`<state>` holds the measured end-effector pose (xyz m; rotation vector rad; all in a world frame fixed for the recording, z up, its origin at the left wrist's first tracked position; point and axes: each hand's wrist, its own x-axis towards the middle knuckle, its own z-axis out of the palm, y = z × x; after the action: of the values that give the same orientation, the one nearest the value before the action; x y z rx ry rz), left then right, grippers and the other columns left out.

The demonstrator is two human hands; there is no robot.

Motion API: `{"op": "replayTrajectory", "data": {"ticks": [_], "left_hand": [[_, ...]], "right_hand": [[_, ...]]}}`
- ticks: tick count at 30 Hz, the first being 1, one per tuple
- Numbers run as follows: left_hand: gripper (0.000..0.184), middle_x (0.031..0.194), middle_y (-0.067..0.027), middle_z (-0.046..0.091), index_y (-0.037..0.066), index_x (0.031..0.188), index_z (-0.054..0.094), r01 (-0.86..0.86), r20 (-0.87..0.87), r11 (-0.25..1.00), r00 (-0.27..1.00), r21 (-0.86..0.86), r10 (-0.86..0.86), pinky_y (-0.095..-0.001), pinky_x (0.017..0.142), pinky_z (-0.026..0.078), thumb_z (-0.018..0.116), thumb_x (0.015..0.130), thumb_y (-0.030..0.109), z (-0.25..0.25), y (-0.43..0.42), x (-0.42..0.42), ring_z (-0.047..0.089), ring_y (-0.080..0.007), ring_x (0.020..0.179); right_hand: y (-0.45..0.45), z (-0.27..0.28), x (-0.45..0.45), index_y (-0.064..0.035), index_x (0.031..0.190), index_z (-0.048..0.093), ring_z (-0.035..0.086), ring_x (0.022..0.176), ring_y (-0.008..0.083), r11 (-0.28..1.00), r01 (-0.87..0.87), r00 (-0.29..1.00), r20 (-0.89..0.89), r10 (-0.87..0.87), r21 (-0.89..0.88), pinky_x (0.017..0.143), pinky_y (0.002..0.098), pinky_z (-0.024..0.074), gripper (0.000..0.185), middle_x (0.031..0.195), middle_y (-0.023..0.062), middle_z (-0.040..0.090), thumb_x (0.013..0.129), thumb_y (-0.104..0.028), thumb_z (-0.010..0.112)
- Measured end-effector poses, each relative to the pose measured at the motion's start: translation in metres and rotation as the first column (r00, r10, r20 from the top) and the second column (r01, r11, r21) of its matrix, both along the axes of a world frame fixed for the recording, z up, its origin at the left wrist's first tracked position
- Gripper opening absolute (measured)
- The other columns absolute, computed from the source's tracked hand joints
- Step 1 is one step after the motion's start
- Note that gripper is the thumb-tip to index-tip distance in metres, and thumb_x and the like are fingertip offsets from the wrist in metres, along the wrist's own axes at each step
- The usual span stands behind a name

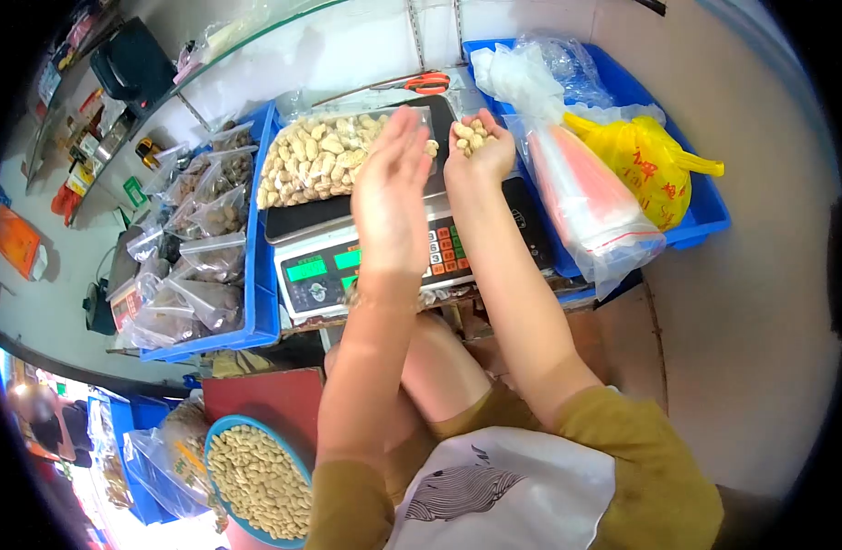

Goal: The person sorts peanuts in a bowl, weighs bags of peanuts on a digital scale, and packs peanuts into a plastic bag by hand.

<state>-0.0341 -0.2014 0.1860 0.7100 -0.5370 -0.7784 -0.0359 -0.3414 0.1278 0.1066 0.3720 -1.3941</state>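
Observation:
A clear plastic bag of unshelled peanuts (313, 158) lies on the black platform of a digital scale (302, 291) with lit green displays. My left hand (393, 183) is held over the right end of the bag, its fingers stretched out flat. Whether it touches the bag, I cannot tell. Close beside it, my right hand (491, 167) is cupped, palm up, around a few loose peanuts (471, 137). One or more peanuts show at the bag's right end, between my hands.
A blue tray (262, 312) of small zip bags stands left of the scale. Another blue tray (705, 220) at right holds plastic bags and a yellow bag (645, 165). Red-handled scissors (427, 83) lie behind. A basin (221, 427) of peanuts is below left.

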Motion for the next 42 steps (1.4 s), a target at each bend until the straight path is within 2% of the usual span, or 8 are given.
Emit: {"op": "replayTrajectory", "data": {"ticks": [10, 13, 18, 27, 32, 34, 38, 42], "left_hand": [[0.036, 0.12, -0.0119, 0.06, -0.002, 0.122, 0.057, -0.425, 0.463, 0.901, 0.818, 0.088, 0.341, -0.0294, 0.092, 0.044, 0.056, 0.087, 0.007, -0.027, 0.03, 0.045, 0.058, -0.0206, 0.108], [0.028, 0.095, -0.0073, 0.062, 0.002, 0.106, 0.062, -0.577, 0.937, 0.817, 0.284, -0.002, 0.203, -0.0298, 0.073, 0.048, 0.067, 0.079, 0.006, -0.044, 0.021, 0.047, 0.059, -0.0176, 0.08], [0.031, 0.087, -0.0139, 0.059, 0.001, 0.098, 0.052, -0.641, 0.967, 0.725, -0.181, -0.252, 0.176, -0.0351, 0.066, 0.049, 0.068, 0.077, 0.017, -0.057, 0.0, 0.036, 0.059, -0.0275, 0.075], [0.023, 0.08, -0.0218, 0.064, 0.003, 0.104, 0.048, -0.853, 0.989, 0.515, 0.014, 0.089, -0.148, -0.0505, 0.064, 0.048, 0.052, 0.091, 0.022, -0.036, -0.029, 0.032, 0.063, -0.0413, 0.07], [0.018, 0.08, -0.0259, 0.062, 0.003, 0.098, 0.052, -0.798, 0.995, 0.601, 0.024, -0.041, 0.1, -0.0518, 0.068, 0.045, 0.05, 0.093, 0.02, 0.002, -0.039, 0.051, 0.061, -0.0443, 0.076], [0.017, 0.072, -0.0189, 0.062, 0.003, 0.095, 0.053, -0.75, 0.941, 0.614, -0.033, -0.247, 0.338, -0.0425, 0.06, 0.048, 0.053, 0.093, 0.02, 0.014, -0.053, 0.084, 0.062, -0.032, 0.065], [0.009, 0.062, 0.0012, 0.051, 0.005, 0.093, 0.055, -0.424, 0.555, 0.904, 0.765, 0.052, 0.327, -0.0189, 0.046, 0.038, 0.055, 0.093, 0.014, 0.073, -0.037, 0.105, 0.05, -0.006, 0.053], [0.009, 0.063, -0.0014, 0.051, 0.004, 0.085, 0.053, -0.264, 0.438, 0.963, 0.873, 0.054, 0.215, -0.0218, 0.044, 0.038, 0.051, 0.092, 0.01, 0.088, -0.006, 0.164, 0.047, -0.011, 0.047]], "right_hand": [[-0.005, -0.014, 0.06, 0.0024, 0.104, 0.059, 0.057, 0.087, 0.0189, 0.945, -0.077, 0.864, -0.494, -0.095, -0.317, 0.082, 0.0295, 0.0448, 0.026, 0.095, 0.0103, 0.06, 0.086, -0.007, 0.043], [-0.003, -0.016, 0.055, 0.0021, 0.106, 0.059, 0.056, 0.09, 0.0187, 0.903, -0.179, 0.826, -0.558, -0.078, -0.391, 0.083, 0.0297, 0.045, 0.027, 0.099, 0.0108, 0.06, 0.086, -0.005, 0.042], [0.004, -0.008, 0.031, 0.0021, 0.109, 0.058, 0.056, 0.092, 0.0183, 0.837, -0.391, 0.781, -0.62, 0.081, -0.383, 0.083, 0.0278, 0.0453, 0.028, 0.103, 0.0114, 0.06, 0.086, -0.003, 0.043], [0.008, -0.011, 0.028, -0.0036, 0.101, 0.05, 0.055, 0.088, 0.0171, 0.79, -0.44, 0.746, -0.664, 0.055, -0.428, 0.08, 0.0297, 0.0451, 0.014, 0.096, 0.0094, 0.056, 0.088, -0.009, 0.05], [-0.005, 0.009, 0.041, -0.0006, 0.102, 0.058, 0.062, 0.085, 0.0226, 0.686, -0.577, 0.559, -0.827, -0.063, -0.443, 0.077, 0.0342, 0.0498, 0.021, 0.093, 0.0145, 0.062, 0.088, -0.016, 0.054], [-0.013, 0.033, 0.05, 0.0022, 0.1, 0.062, 0.066, 0.088, 0.0276, 0.636, -0.572, 0.461, -0.844, -0.273, -0.518, 0.078, 0.0369, 0.0511, 0.026, 0.094, 0.019, 0.066, 0.087, -0.019, 0.055], [0.013, 0.132, 0.044, -0.001, 0.099, 0.069, 0.065, 0.096, 0.0376, 0.406, -0.745, 0.007, -0.615, -0.788, -0.529, 0.085, 0.0422, 0.0508, 0.035, 0.111, 0.0245, 0.063, 0.083, -0.031, 0.061], [0.061, 0.192, 0.059, -0.0074, 0.104, 0.071, 0.067, 0.098, 0.0303, 0.364, -0.904, -0.199, -0.531, -0.824, -0.226, 0.083, 0.0409, 0.052, 0.032, 0.105, 0.0158, 0.069, 0.079, -0.023, 0.059]]}}
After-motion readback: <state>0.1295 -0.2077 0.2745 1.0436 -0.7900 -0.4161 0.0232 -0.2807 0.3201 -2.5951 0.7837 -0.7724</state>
